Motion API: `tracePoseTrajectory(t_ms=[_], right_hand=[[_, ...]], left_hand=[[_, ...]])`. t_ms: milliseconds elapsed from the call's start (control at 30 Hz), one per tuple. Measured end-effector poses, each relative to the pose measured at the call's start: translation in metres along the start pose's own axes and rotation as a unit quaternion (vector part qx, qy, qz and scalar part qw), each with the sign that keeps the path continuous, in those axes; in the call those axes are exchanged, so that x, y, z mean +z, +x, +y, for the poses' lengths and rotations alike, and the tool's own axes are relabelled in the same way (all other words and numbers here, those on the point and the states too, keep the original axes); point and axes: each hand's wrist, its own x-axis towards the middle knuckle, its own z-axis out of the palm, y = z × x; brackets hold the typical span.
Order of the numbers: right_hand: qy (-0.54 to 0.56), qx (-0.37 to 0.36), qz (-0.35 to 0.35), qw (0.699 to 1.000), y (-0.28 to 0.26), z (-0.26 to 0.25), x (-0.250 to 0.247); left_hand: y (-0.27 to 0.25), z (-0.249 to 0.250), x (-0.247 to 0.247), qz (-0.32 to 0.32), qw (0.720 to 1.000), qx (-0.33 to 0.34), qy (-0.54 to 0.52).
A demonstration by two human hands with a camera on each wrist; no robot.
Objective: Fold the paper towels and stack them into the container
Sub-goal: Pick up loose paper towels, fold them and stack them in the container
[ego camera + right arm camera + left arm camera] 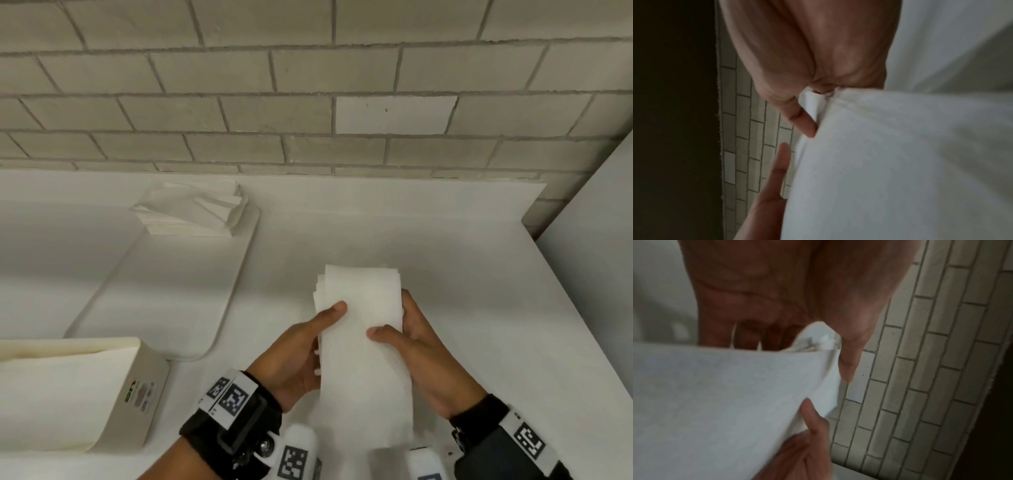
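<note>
Broadly, the white matte tabletop [445, 274] fills the head view below a pale brick wall [308, 85]. At about nine o'clock lies a long white rounded tray [178, 291], with a loose heap of white folded paper towels [195, 212] at its far end, near eleven o'clock. At seven o'clock stands the cream box-shaped container [68, 387], open at the top; what lies inside I cannot tell.

Near five o'clock, a long white folded bundle of paper towels [363, 342] is held above the table. The left hand [294, 356] pinches its left edge, thumb on top and fingers curled beneath; the right hand [424, 359] grips the right edge likewise.

By my judgement the bundle is light, soft and limp, its layers liable to slide or fan apart, as the ragged far-left corner hints. Holding both long edges near the middle, squeezed gently, should keep the layers together.
</note>
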Motion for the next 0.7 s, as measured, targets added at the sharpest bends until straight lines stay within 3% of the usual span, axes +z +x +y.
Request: tracePoseTrajectory(t_ms=[67, 167, 267, 300, 333, 400, 533, 600, 700], right_hand=[[-0.031, 0.027, -0.007, 0.999, 0.001, 0.004, -0.002], [-0.111, 0.001, -0.004, 0.994, 0.000, -0.001, 0.002], [-0.168, -0.132, 0.047, 0.976, -0.003, -0.015, 0.009], [-0.163, -0.170, 0.056, 0.970, -0.004, -0.020, 0.009], [-0.154, -0.191, 0.055, 0.968, -0.005, -0.023, 0.009], [-0.132, -0.180, 0.044, 0.974, -0.004, -0.023, 0.006], [-0.192, -0.153, 0.067, 0.967, 0.000, -0.008, 0.004], [-0.187, -0.158, 0.074, 0.967, 0.000, -0.006, 0.009], [-0.152, -0.199, 0.109, 0.962, 0.000, -0.010, 0.017]], left_hand=[[-0.001, 0.000, 0.003, -0.035, 0.999, 0.029, 0.007], [0.003, 0.007, 0.008, 0.013, 0.978, 0.151, 0.145], [-0.003, 0.017, 0.017, 0.066, 0.861, 0.358, 0.354], [-0.007, 0.020, 0.021, 0.056, 0.830, 0.409, 0.375], [-0.009, 0.022, 0.023, 0.044, 0.817, 0.442, 0.368], [-0.006, 0.021, 0.019, 0.049, 0.840, 0.434, 0.322], [0.011, 0.011, 0.005, 0.114, 0.910, 0.303, 0.259], [0.010, 0.011, 0.011, 0.130, 0.897, 0.313, 0.284], [0.000, 0.016, 0.026, 0.149, 0.828, 0.406, 0.357]])
